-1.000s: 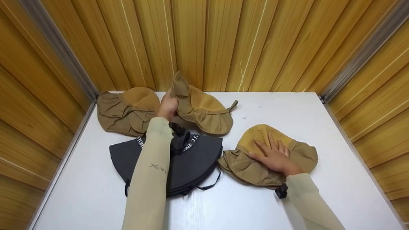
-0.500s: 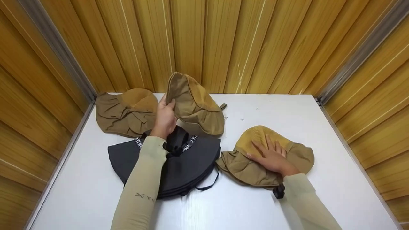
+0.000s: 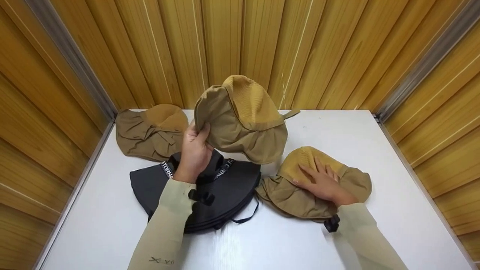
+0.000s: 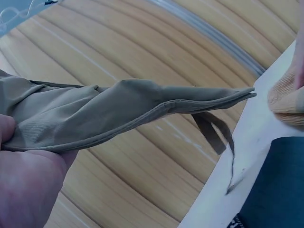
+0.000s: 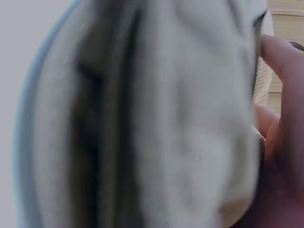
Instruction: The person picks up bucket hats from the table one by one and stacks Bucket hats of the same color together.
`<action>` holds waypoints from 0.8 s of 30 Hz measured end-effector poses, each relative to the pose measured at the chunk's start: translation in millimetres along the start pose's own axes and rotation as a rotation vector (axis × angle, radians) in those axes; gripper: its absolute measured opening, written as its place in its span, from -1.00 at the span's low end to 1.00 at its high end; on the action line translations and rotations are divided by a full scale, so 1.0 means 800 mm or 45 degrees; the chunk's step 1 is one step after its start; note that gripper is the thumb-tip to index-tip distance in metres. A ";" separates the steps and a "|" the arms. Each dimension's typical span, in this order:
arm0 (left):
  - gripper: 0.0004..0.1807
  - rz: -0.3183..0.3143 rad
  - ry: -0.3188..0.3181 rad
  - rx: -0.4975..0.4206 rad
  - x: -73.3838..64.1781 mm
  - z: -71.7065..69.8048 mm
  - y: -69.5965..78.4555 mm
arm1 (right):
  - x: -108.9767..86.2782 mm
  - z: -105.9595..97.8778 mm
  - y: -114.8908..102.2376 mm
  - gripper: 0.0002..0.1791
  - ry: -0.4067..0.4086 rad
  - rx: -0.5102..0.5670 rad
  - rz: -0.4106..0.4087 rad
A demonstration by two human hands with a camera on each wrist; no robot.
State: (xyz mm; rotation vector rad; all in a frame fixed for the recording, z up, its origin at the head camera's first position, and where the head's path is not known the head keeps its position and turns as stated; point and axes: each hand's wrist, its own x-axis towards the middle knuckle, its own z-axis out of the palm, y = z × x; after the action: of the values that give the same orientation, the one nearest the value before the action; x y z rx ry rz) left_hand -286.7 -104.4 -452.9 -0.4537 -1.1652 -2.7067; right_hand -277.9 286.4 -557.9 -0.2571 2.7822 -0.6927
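Note:
My left hand (image 3: 195, 153) grips the brim edge of a tan sun hat (image 3: 249, 116) with an ochre ribbed crown, thumb on the near side. That hat is raised over the back of the table, tilted, its strap sticking out to the right. In the left wrist view the brim (image 4: 99, 114) stretches edge-on from the fingers, with a strap loop hanging below. My right hand (image 3: 323, 183) lies with fingers spread on a similar hat (image 3: 300, 200) at the right, which seems stacked in layers. The right wrist view shows its folded fabric (image 5: 190, 118) close up and blurred.
Black hats with a lettered band, stacked brim on brim (image 3: 221, 202), lie at the centre under the left forearm. Another brown hat (image 3: 150, 135) lies behind at the left. The white table (image 3: 240, 251) is enclosed by wood-patterned walls (image 3: 255, 45).
My left hand has lifted the tan hat off the back of the table and drawn it nearer, turning its crown more toward the head camera. The right hand has stayed on its hat.

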 end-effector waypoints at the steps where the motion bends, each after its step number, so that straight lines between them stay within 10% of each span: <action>1: -0.61 -0.004 -0.016 0.003 -0.007 0.001 0.000 | 0.000 -0.005 -0.003 -0.06 0.019 0.029 -0.005; 5: -0.60 -0.032 -0.082 0.018 -0.032 0.004 0.000 | 0.003 -0.028 -0.020 -0.19 0.196 0.211 0.006; 9: -0.57 -0.034 -0.194 -0.049 -0.055 0.008 -0.002 | 0.005 -0.050 -0.051 -0.28 0.386 0.669 -0.033; 15: -0.52 -0.001 -0.360 -0.187 -0.080 0.016 -0.008 | -0.001 -0.059 -0.100 -0.42 0.248 1.480 -0.172; 24: -0.50 -0.018 -0.307 -0.233 -0.102 0.006 -0.018 | -0.015 -0.056 -0.117 -0.88 0.351 1.382 -0.202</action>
State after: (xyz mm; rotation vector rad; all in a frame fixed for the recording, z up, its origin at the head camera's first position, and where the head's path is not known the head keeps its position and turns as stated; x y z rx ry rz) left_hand -212.6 -88.6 -487.1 -0.8209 -0.9768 -2.8442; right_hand -269.5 226.9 -472.5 -0.1499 2.1710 -2.2294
